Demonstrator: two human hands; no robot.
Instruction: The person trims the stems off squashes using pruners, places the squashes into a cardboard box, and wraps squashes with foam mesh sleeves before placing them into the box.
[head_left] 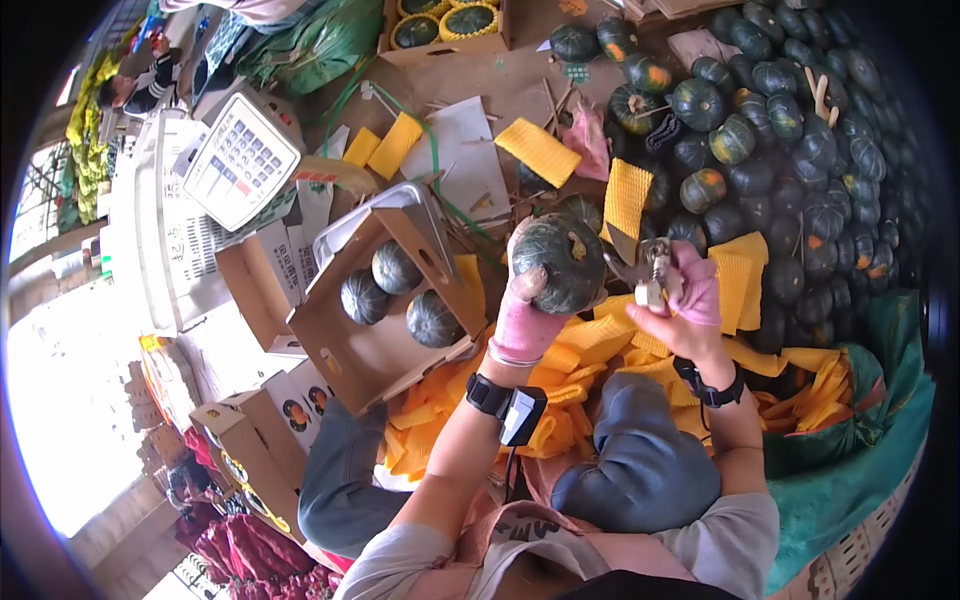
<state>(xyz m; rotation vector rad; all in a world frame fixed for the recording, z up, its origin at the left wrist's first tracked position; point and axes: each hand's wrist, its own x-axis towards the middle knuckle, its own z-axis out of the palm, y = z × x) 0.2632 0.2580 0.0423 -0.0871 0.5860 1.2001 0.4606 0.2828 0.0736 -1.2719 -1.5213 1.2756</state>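
A dark green pumpkin (pixel 558 262) rests in my left hand (pixel 528 322), whose pink-gloved fingers wrap round its side and underneath. Its stem end is turned up and to the right. In my right hand (pixel 692 298), also in a pink glove, is a pair of pruning shears (pixel 654 276), with the blades toward the pumpkin's right side. Left of the pumpkin stands an open cardboard box (pixel 372 362) on a metal scale tray. Inside it lie several pumpkins (pixel 433 318). Yellow foam net sleeves (pixel 560 375) lie heaped below my hands.
A large pile of green pumpkins (pixel 760 170) covers the right side. The scale's keypad display (pixel 243 160) stands at upper left. A box of sleeved pumpkins (pixel 445 48) sits at the top. Green sacking (pixel 850 480) lies at lower right, and another person (pixel 150 85) appears at far upper left.
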